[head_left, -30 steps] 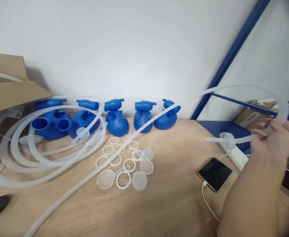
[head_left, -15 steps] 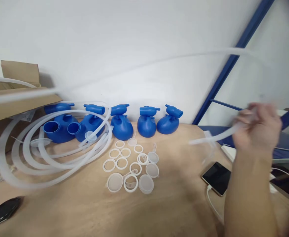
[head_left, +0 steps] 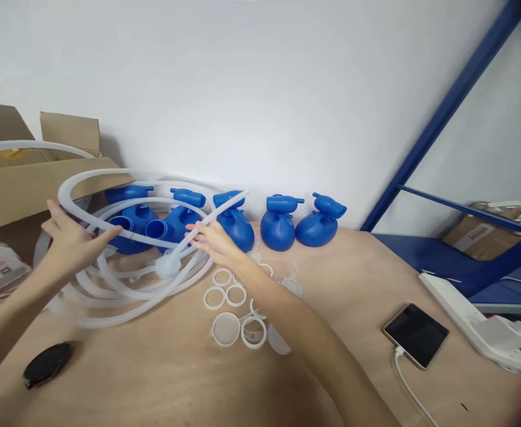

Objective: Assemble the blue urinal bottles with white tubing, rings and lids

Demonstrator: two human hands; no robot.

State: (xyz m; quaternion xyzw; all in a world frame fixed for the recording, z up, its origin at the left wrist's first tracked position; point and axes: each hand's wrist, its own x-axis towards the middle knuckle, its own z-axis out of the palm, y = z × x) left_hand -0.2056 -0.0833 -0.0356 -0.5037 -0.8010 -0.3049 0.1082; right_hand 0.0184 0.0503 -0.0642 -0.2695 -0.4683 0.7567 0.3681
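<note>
In the head view, the left hand (head_left: pixel 77 238) is reaching in at the left with its fingers spreading, its thumb touching the translucent tube (head_left: pixel 66 194); this grip is staying open rather than closing around it. The right hand (head_left: pixel 213 240) is pinching the tube near a free end, which is pointing up and right; its grip is pressing together on the tube. The tube is looping above the left part of the worktop (head_left: pixel 175 385), with more coils lying beneath.

Five blue containers (head_left: pixel 317 229) are standing in a row along the far side by the wall (head_left: pixel 260 89), the left two partly behind the tubing. White rings (head_left: pixel 214 289) and translucent lids (head_left: pixel 226 329) are lying nearer, partly behind the right forearm. A cardboard box (head_left: pixel 24 184) is sitting open at the far left, and a black object (head_left: pixel 47 364) is lying near left. On the right, a phone (head_left: pixel 416 335) with a white cable (head_left: pixel 406 379) is resting beside a power strip (head_left: pixel 458 311).
</note>
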